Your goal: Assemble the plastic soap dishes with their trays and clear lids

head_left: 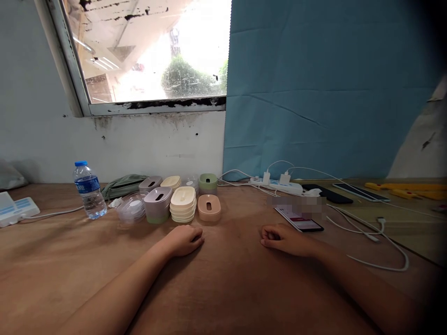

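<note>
My left hand (pixel 185 240) rests on the brown table with its fingers curled in, and nothing shows in it. Just behind it stands a stack of cream plastic lids (pixel 183 204), and a peach-coloured container (pixel 209 208) with a slot in its top sits a little to the right. To the stack's left is a lilac and green container (pixel 158 204), beside some clear plastic pieces (pixel 131 208). My right hand (pixel 282 239) lies on the table in a loose fist with no object visible inside. Nearest to it is a phone (pixel 296 219) with a lit screen, partly blurred out.
A water bottle (pixel 90 190) stands at the left, near a white power strip (pixel 19 209). Behind the lids are a green container (pixel 208 183) and a grey-green pouch (pixel 124 186). White cables (pixel 401 253) loop across the right side, from another power strip (pixel 279 185).
</note>
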The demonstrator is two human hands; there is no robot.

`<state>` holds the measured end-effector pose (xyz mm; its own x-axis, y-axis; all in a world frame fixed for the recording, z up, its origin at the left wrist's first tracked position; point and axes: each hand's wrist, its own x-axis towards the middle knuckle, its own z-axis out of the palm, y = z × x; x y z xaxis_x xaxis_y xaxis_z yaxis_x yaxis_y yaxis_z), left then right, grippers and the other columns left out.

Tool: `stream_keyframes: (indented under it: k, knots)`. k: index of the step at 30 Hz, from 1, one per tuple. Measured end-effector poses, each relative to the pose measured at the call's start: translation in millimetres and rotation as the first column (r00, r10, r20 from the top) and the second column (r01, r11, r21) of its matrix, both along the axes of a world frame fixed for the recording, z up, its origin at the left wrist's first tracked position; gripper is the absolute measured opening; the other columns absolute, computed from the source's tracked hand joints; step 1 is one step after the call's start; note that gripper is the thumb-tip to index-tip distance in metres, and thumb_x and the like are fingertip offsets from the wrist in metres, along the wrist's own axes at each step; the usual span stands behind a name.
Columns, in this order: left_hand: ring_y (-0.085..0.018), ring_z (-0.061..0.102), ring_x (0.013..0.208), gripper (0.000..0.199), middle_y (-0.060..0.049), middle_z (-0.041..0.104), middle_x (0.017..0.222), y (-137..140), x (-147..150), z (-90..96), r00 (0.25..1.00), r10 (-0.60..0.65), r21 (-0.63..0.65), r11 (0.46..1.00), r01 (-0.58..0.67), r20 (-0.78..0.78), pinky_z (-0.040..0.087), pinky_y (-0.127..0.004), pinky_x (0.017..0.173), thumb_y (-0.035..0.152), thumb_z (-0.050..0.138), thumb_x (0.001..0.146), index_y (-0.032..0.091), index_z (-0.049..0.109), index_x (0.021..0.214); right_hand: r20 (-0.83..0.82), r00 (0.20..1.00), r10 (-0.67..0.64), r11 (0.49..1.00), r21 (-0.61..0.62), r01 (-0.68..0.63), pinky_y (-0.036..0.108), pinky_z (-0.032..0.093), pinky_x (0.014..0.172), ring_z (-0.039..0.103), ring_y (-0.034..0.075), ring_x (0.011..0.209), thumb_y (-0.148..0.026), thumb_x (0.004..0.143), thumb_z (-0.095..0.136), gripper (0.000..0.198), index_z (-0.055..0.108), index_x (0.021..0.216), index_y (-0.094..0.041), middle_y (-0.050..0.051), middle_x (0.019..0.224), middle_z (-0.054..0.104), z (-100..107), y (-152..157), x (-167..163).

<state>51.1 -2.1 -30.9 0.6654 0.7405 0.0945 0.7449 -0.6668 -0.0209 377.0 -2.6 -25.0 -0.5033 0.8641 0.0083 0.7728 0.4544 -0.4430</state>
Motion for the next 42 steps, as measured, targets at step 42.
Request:
stream_keyframes:
  k: [42]
  knots:
    - [-0.023, 0.046, 0.098, 0.023, -0.010, 0.053, 0.100, 27.9, -28.4, 1.4, 0.887, 0.129, 0.415, 0.848, -0.330, 0.444, 0.035, -0.037, 0.087, 0.020, 0.037, 0.083, 0.015, 0.048, 0.102, 0.017, 1.000, -0.003, 1.000, -0.025, 0.003, 0.023, 0.030, 0.051, 0.042, 0.011, 0.055, -0.043, 0.076, 0.048, 0.028, 0.050, 0.067, -0.017, -0.001, 0.059, 0.049, 6.2, -3.1, -3.1]
